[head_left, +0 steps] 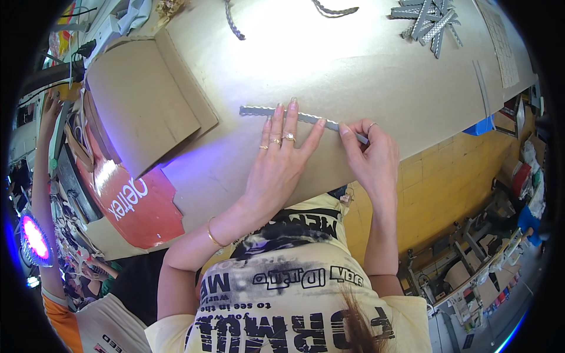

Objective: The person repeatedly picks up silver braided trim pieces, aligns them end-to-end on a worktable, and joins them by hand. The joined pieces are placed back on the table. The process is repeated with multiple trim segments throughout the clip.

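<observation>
One strip (309, 119) lies mid-frame on the table (412, 112). My left fingers (312, 136), spread and extended, rest across it without gripping; my right fingers (349, 139), thumb against index, pinch its right end. Handling: probably light, pliable lengthwise, not fragile. Hold by the ends; the wavy edge should limit slipping.

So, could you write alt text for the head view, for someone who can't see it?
A person's left hand rests, fingers spread, on a narrow gray strip on a brown tabletop, while the right hand pinches its right end. Similar strips lie piled at upper right, brown cardboard at upper left.
</observation>
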The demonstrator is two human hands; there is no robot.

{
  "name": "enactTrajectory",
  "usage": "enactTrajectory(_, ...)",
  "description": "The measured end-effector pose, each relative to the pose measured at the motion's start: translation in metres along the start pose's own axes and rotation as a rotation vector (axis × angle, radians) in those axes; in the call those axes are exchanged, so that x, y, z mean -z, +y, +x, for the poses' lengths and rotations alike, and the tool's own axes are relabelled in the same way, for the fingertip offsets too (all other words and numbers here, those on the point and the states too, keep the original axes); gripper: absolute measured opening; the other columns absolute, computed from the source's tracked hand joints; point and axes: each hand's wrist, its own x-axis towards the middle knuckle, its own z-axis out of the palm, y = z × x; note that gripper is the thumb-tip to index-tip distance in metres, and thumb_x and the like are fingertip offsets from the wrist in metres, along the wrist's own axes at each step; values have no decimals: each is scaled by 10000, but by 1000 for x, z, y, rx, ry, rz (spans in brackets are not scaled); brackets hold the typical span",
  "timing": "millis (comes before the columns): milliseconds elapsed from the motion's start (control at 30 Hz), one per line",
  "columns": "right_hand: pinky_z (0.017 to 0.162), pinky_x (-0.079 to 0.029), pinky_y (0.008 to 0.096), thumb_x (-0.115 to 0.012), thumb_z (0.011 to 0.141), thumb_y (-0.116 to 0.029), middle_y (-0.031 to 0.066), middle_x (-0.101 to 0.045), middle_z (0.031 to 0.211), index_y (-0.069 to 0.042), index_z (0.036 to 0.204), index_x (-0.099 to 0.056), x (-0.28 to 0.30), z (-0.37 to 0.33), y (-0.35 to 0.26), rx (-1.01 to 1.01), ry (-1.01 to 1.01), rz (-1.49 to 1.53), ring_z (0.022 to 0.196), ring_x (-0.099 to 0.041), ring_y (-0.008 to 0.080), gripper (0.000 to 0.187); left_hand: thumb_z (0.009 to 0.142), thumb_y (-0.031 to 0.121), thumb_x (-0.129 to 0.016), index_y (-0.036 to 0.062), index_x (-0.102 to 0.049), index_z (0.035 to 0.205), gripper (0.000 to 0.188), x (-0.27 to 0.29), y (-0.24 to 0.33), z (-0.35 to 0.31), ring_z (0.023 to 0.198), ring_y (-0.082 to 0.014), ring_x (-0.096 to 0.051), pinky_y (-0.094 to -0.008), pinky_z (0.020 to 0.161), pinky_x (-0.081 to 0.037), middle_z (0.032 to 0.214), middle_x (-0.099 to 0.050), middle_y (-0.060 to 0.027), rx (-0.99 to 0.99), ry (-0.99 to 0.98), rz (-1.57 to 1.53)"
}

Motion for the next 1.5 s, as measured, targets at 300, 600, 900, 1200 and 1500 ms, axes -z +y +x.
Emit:
enactTrajectory(300,534,-436,383,-651,917,-287,91,-601,571,-42,774,-653,-4,-2,2,28,23,-38,522,-593,252,284,916,110,-529,244,-292,1554,694,0,6,3,1410,-475,-337,-510,1136,-337,1531,-280,-337,0,-7,121)
enactTrajectory(600,502,-411,290,-707,876,-174,49,-561,581,8,812,-655,2,-12,21,-72,75,273,499,-499,130,199,929,158,-538,308,-240,1571,724,1,12,6,1372,-491,-393,-508,1114,-364,1499,-316,-369,-8,-42,257)
enactTrajectory(900,520,-424,296,-663,888,-160,56,-572,586,10,790,-649,8,-14,21,-92,19,213,513,-518,135,197,946,172,-517,347,-219,1573,717,3,14,8,1357,-493,-411,-508,1121,-348,1478,-353,-368,-7,-56,307)
enactTrajectory(1200,521,-435,309,-664,879,-170,69,-588,585,-7,779,-654,6,-12,21,-79,52,143,510,-552,161,192,951,163,-507,382,-199,1571,727,2,14,9,1361,-506,-399,-533,1112,-349,1478,-343,-378,-10,-60,314)
enactTrajectory(1500,516,-428,278,-690,878,-165,38,-573,584,0,797,-663,5,-15,26,-110,69,207,513,-523,121,186,942,168,-515,419,-206,1556,731,4,21,11,1348,-503,-413,-568,1088,-365,1473,-360,-365,26,-76,337)
